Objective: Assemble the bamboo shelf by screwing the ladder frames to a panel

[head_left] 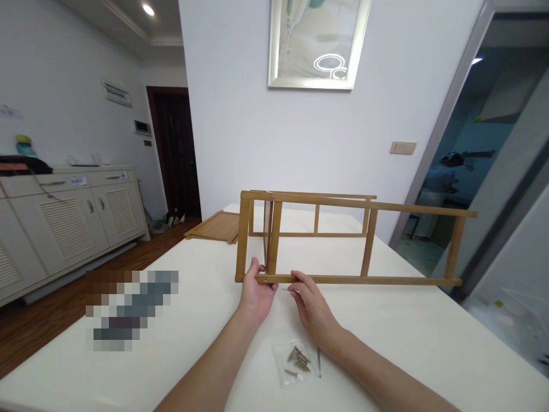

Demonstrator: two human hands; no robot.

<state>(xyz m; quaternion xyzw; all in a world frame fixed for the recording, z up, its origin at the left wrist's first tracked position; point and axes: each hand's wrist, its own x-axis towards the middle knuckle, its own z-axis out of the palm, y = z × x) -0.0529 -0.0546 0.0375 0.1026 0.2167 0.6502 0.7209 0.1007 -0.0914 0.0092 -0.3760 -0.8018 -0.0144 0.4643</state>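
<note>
A wooden rack frame [366,243] lies on its side across the white table, its slatted rails running to the right. My left hand [256,294] is closed around the lower rail near the frame's left end, close to an upright crosspiece [274,237]. Just right of it, my right hand [315,309] pinches a thin, pale piece [285,289] at the rail; its kind is too small to make out. Below both hands lies a clear plastic bag [281,366] with several screws [299,359]. A thin rod [319,363] lies beside the bag, partly hidden by my right wrist.
Flat wooden panels [214,226] rest on the table [193,297] at the back left. A blurred-out item [137,309] lies near the left edge. White cabinets [86,212] stand left; a person [441,177] is beyond the doorway at right.
</note>
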